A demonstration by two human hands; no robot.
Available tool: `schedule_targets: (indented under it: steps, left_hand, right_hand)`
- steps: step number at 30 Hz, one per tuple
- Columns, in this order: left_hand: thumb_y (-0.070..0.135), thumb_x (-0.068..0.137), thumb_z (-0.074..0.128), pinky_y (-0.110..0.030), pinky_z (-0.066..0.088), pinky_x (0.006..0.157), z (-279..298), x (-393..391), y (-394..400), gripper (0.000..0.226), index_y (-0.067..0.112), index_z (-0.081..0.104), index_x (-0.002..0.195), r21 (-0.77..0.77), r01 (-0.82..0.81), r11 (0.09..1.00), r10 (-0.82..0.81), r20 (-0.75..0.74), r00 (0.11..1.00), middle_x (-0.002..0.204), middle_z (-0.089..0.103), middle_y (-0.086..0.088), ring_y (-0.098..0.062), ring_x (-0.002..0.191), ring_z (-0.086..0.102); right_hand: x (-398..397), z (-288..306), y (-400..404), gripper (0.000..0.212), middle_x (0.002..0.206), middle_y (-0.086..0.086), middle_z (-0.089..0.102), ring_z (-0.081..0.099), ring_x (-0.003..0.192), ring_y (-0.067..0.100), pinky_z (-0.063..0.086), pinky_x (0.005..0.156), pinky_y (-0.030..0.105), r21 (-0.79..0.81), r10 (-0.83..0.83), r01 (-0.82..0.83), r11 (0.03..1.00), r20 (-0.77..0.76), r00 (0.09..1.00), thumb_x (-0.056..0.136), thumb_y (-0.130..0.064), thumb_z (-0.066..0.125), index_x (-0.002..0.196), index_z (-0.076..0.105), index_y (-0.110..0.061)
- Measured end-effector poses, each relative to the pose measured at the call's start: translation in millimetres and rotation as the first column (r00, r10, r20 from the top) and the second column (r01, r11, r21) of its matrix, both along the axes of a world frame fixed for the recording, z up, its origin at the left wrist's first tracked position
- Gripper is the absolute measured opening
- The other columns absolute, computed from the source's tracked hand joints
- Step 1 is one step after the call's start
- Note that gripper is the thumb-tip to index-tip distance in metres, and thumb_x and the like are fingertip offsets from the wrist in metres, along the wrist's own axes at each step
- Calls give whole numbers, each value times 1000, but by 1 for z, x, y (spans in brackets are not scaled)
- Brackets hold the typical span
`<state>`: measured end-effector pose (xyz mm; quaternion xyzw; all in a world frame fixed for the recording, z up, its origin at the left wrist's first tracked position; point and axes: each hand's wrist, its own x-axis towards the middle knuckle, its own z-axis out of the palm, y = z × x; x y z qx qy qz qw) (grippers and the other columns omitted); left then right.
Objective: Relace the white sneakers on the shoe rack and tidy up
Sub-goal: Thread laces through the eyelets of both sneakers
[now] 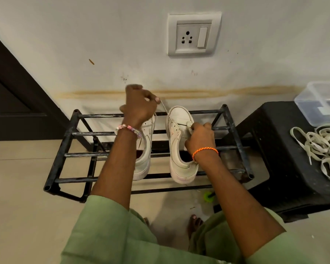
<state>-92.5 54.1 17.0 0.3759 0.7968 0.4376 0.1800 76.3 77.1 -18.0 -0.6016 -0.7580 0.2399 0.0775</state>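
Two white sneakers stand side by side on the black metal shoe rack (69, 134), toes toward the wall. My left hand (139, 105) is raised above the left sneaker (144, 159) and pinches a white lace (165, 108) pulled taut up from the left eyelets of the right sneaker (179, 141). My right hand (200, 139) grips the right eyelet flap of the right sneaker, its fingers curled over the edge. The left sneaker is partly hidden behind my left forearm.
A black plastic stool (274, 149) stands right of the rack, carrying a heap of loose white laces (322, 147) and a clear plastic box (320, 103). A wall socket (193, 35) is above. A green object (208, 196) lies on the floor near my feet. A dark door is at left.
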Motion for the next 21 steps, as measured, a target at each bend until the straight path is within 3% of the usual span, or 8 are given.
schedule_targets:
  steps: [2,5,7,9,12,14,16,21]
  left_hand:
    - [15,75,66,-40,36,106,14,-11,-2,14,24,57,81,239,-79,968,42,156,987,115,56,1,-14,110,56]
    - [3,83,57,-19,47,84,37,-25,-6,24,20,51,68,474,-261,841,87,358,930,94,61,-6,-12,90,63]
    - [-1,90,47,-19,48,72,46,-26,-9,24,17,48,73,501,-350,792,8,565,825,86,61,0,-18,85,67]
    - [3,93,42,-23,50,60,44,-16,-12,11,9,49,87,398,-306,865,-59,686,725,84,66,-4,-16,60,66]
    - [24,89,55,-26,46,59,22,-2,-12,23,12,50,108,23,4,1000,-12,360,933,83,66,-1,-11,61,57]
    - [35,85,64,-29,48,73,3,7,-8,29,18,58,108,-267,216,939,-209,53,976,92,63,2,-15,83,59]
    - [43,82,66,-37,49,88,-13,18,-2,29,18,68,97,-499,297,814,-399,-107,911,95,66,-2,-22,95,61]
    - [40,87,63,-44,31,99,-21,24,1,22,24,72,97,-466,180,866,-340,-287,895,108,67,-1,-27,111,55]
  right_hand:
    - [-1,0,0,43,129,18,38,42,119,40,41,98,43,6,-9,9,1000,4,1000,82,-3,63,124,54,-6]
    - [-2,0,0,42,128,18,40,43,119,39,43,96,45,8,-15,15,1000,5,1000,82,-6,63,124,54,-7]
    - [-2,1,1,41,127,17,42,46,117,38,43,96,45,-2,-18,18,1000,-8,1000,82,-9,64,122,55,-7]
    - [0,4,5,43,124,17,44,49,113,38,44,95,43,-33,-15,14,999,-32,999,80,-13,66,122,54,-9]
    - [3,8,10,42,120,17,47,51,109,36,46,92,39,-55,16,-18,998,-38,999,81,-21,65,121,54,-10]
    - [0,8,10,39,119,18,50,52,108,36,48,92,40,-11,16,-17,1000,-43,999,83,-24,64,118,56,-9]
    - [-4,9,8,39,118,18,54,53,108,35,49,91,45,46,6,-4,999,-47,999,82,-24,65,117,58,-8]
    - [-6,9,10,35,115,15,58,55,107,32,49,84,40,86,-10,13,996,-44,999,82,-21,65,115,61,-9]
